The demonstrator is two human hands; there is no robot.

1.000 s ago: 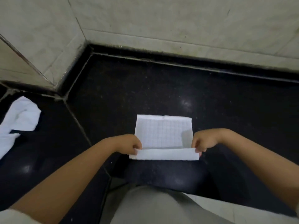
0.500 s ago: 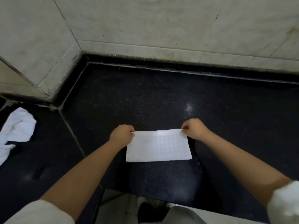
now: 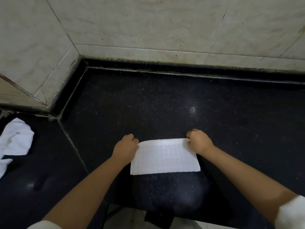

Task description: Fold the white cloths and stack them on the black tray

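Note:
A white waffle-textured cloth, folded in half, lies flat on the black stone counter in front of me. My left hand pinches its far left corner. Its far right corner is pinched by my right hand. The far edge bulges up a little between the hands. More white cloths lie crumpled at the far left of the counter. No separate black tray can be told apart from the dark counter.
Pale marble wall tiles rise behind the counter and form a corner at the left. A grouted seam runs across the counter between the crumpled cloths and the folded one. The counter's front edge is just below my forearms.
Both hands carried the near edge of the cloth over to the far edge, halving it. Since half a second ago the hands stay on the far corners, and the view has shifted slightly.

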